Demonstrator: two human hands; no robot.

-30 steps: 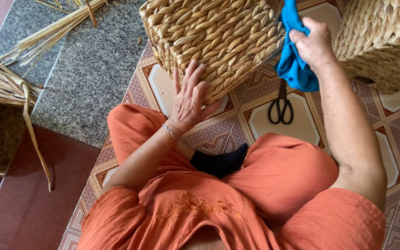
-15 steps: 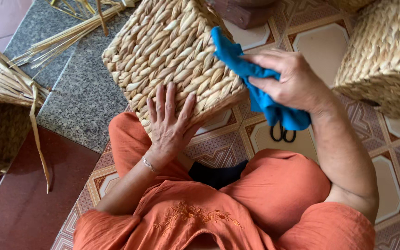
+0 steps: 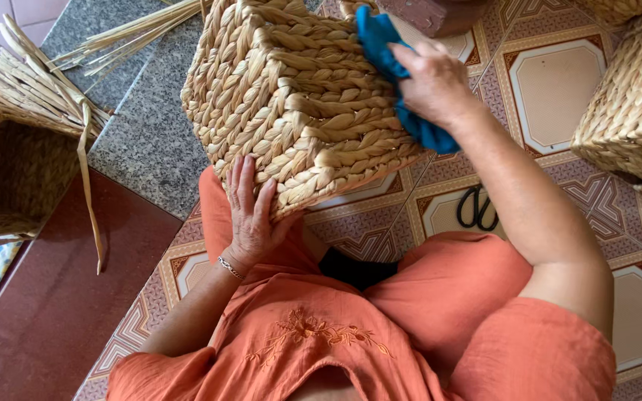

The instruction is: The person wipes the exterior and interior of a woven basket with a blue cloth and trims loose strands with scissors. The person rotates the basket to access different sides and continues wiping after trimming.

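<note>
Right hand (image 3: 436, 78) clamps the blue cloth (image 3: 399, 70) against the woven basket (image 3: 299, 104), left hand (image 3: 250, 208) flat beneath; wiping seems midway.

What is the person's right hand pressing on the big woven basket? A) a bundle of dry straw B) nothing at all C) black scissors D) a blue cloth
D: the right hand presses a blue cloth against the woven basket, while the black scissors lie on the tiled floor.
</note>
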